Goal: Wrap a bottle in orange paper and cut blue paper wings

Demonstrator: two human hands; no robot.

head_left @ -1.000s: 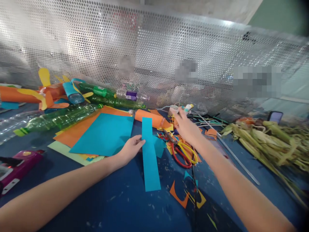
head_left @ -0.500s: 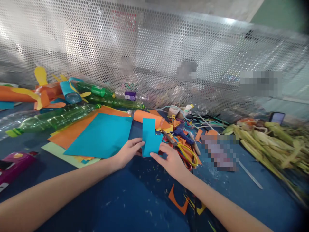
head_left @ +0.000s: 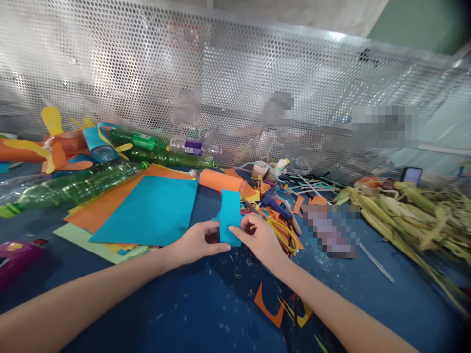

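A small piece of blue paper [head_left: 230,211] is held upright between my two hands, above the dark blue table. My left hand [head_left: 198,239] pinches its lower left edge, the thumb near the bottom and the other fingertips behind. On its right side, my right hand [head_left: 259,237] grips the paper with the thumb on the front face. A bit of blue shows behind the paper at the left. Large blue sheets [head_left: 150,211] lie over orange and pale green ones to the left. Yellow-handled scissors [head_left: 285,235] rest just right of my right hand.
Green plastic bottles [head_left: 79,184] and paper-wrapped bottles stand or lie at the back left. A purple tool [head_left: 18,260] sits at the left edge. Paper scraps [head_left: 270,304] lie in front; corn husks [head_left: 405,225] are at the right. A perforated metal screen [head_left: 228,73] rises behind.
The paper has been turned or folded, so its wider stepped part on the right no longer shows. My left thumb has moved across its lower edge. The view has shifted slightly.
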